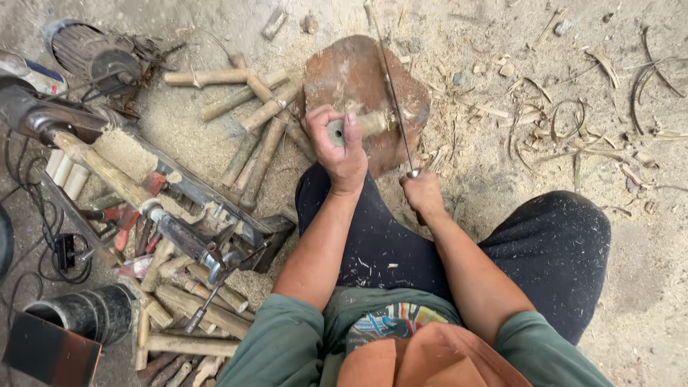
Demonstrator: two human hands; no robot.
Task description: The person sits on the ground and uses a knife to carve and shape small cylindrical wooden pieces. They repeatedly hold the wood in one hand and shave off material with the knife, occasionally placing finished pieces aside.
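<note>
I see left hand (342, 147) clenched round short bamboo tube (362, 126), centre frame, resting on reddish wood block (351, 75); right hand (423, 193) grasping thin blade (393, 93) by handle; tube looks light, stiff, hollow, best held mid-length

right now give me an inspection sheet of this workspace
surface: dirt floor covered in sawdust and shavings; a reddish stone block serves as rest.
job's things: short bamboo piece lying across the block; long thin blade set against it.
clutter: cut bamboo sticks left of the block, more by the lathe-like machine; curled strips to the right.
grips: left hand wrapped round the bamboo end; right hand closed on the blade's handle.
cables: black cord looped at far left.
surroundings: motor top left, black cylinder bottom left.
</note>
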